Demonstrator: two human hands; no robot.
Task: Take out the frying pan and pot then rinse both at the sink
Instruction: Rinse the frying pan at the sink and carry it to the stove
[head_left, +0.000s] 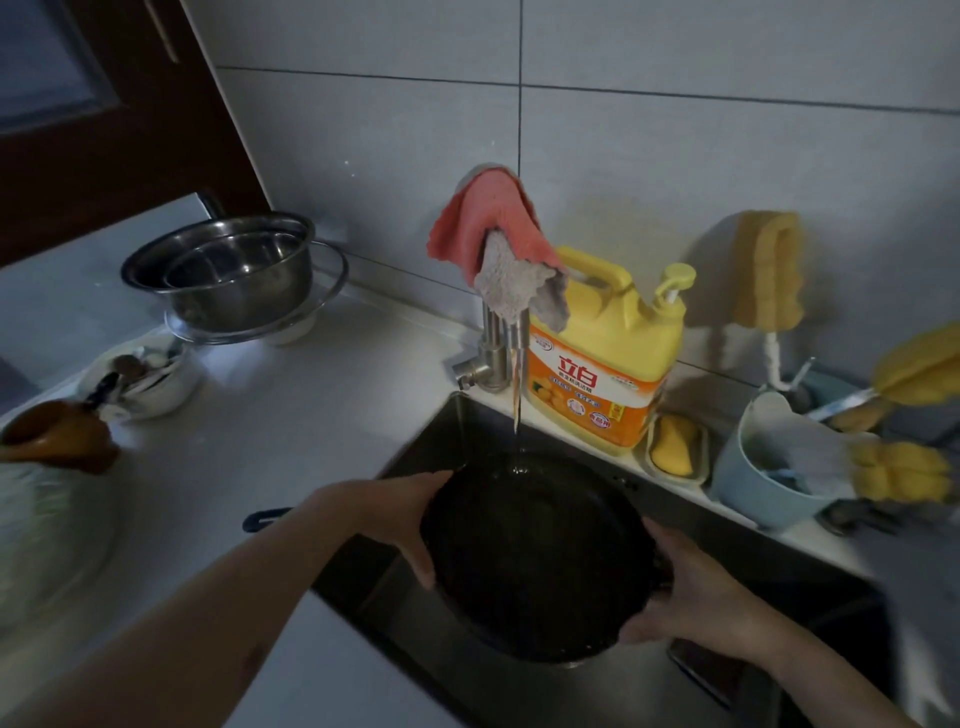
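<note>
Head view
Frying pan: the dark frying pan (535, 556) is held over the sink (810, 613) between both hands, its inside facing up.
Left hand: the left hand (400, 519) grips the pan's left rim — fingers curled down over the edge.
Right hand: the right hand (675, 592) holds the rim on the near right side, fingers wrapped under it.
Water: a thin stream falls from the tap (493, 353) beyond the hands and lands on the pan's far edge.
Pot: the steel pot (228, 270) stands on the counter (311, 415), well beyond the left hand, resting on a glass lid (322, 306); it is well apart from the sink.
Cloths: a pink cloth (483, 218) and a grey one (514, 291) hang over the tap.
Detergent: a yellow bottle (602, 358) stands just right of the tap, beyond the right hand.
</note>
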